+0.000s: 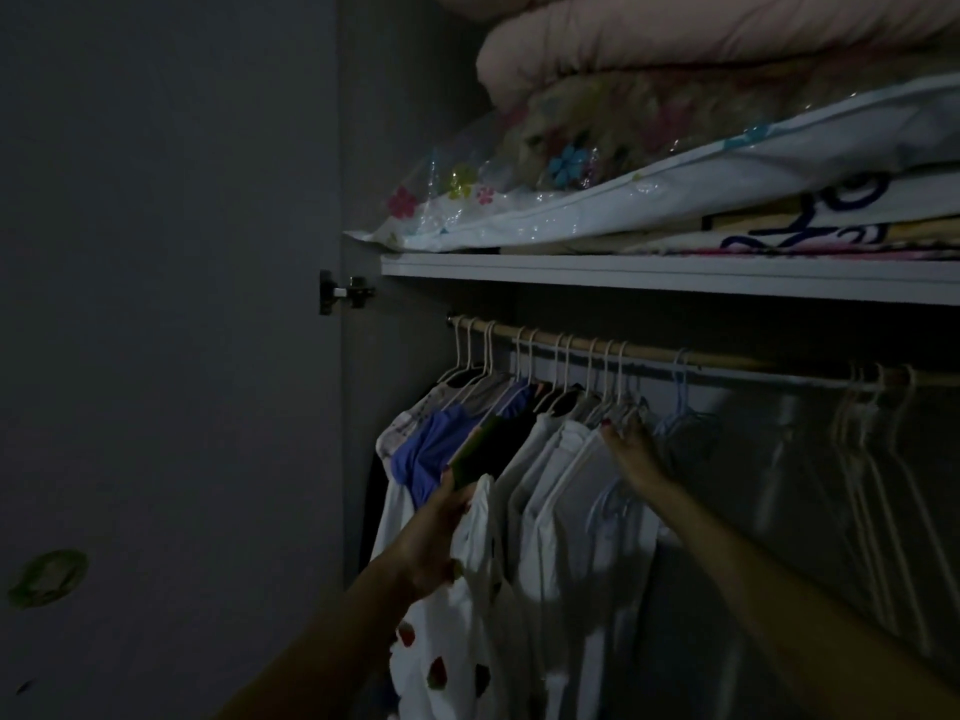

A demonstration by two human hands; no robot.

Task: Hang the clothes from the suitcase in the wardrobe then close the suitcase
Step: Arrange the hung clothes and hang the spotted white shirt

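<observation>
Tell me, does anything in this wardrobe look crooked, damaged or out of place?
Mostly orderly. The clothes hang bunched at the left end of the rail, while bare hangers crowd the right. The clear bedding bag juts past the shelf edge at the left. Nothing looks damaged, though the dim light hides detail.

In dim light, an open wardrobe shows a wooden rail [649, 353] under a white shelf [649, 278], with pale hangers carrying a blue garment [431, 449], dark pieces and several white shirts [561, 491] bunched at the rail's left end, and a group of bare hangers [878, 459] well apart to the right. The left hand [436, 537] grips the edge of a white top with coloured spots [457, 646], while the right hand [636, 449] reaches with fingers extended to the hanger shoulders of the white shirts. On the shelf lie a flower-printed clear storage bag [545, 200] and folded pink bedding [701, 39].
</observation>
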